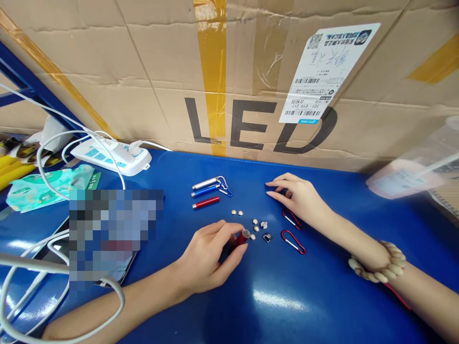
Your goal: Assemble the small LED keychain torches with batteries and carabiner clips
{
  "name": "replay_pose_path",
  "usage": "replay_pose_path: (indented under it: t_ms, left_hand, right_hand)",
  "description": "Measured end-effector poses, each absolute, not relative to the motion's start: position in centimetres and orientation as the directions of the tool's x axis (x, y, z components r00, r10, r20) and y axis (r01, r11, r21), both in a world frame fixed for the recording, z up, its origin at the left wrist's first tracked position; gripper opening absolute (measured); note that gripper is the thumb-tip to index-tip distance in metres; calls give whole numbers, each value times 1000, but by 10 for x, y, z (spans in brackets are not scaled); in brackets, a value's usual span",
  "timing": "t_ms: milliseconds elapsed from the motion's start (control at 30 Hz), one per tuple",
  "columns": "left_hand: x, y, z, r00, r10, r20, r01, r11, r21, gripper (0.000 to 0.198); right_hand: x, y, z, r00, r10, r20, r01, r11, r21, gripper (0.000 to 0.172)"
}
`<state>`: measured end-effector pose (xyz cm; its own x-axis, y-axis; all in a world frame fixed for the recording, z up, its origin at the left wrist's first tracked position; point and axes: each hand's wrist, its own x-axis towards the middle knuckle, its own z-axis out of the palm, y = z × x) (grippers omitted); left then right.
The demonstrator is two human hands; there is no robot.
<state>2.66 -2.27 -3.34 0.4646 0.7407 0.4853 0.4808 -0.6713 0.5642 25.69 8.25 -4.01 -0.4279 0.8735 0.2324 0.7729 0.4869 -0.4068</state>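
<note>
So, left hand (211, 255) grips red tube (238, 241), silvery end up; right hand (298, 193), beyond tube to its right, looks empty, fingers narrowly parted. Hold tube steady, clear of button cells (255, 221) beside it.

Four tubes (206, 202), five button cells (255, 221), two red carabiners (294, 246).

Left hand (211, 252) has a red tube (238, 242), silvery end up! | Right hand (298, 193), loosely curled, near two red carabiners (291, 243) | Metal discs (255, 221) between the hands | Far side: three tubes (204, 191) lying together
</note>
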Motion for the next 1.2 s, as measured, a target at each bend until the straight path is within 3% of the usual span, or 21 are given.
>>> replay_pose_path:
  t_ms: [267, 433, 600, 900, 1000, 1100, 1200]
  left_hand:
    - [26, -22, -37, 469, 751, 464, 455, -656, 602, 11]
    - [25, -22, -38, 473, 759, 447, 454, -645, 615, 11]
    - [24, -22, -38, 479, 766, 429, 452, -634, 627, 11]
    - [25, -20, -36, 475, 780, 408, 469, -617, 632, 11]
    - [25, -19, -35, 477, 789, 387, 494, -605, 625, 12]
    - [25, -19, -35, 502, 771, 392, 484, -626, 611, 13]
    - [24, -18, -36, 529, 742, 411, 471, -660, 585, 16]
  right_hand:
    - [278, 93, -15, -407, 912, 55, 809, 388, -442, 31]
    - [291, 101, -12, -410, 909, -78, 802, 319, -505, 24]
    - [296, 107, -14, -402, 909, -113, 793, 284, -539, 14]
    - [277, 94, -16, -447, 895, -3, 770, 383, -511, 6]
    - [261, 79, -12, -484, 871, 81, 734, 454, -505, 12]
    - [244, 56, -1, -522, 817, 244, 591, 553, -588, 13]
    - [230, 33, 11, -551, 778, 302, 418, 570, -707, 9]
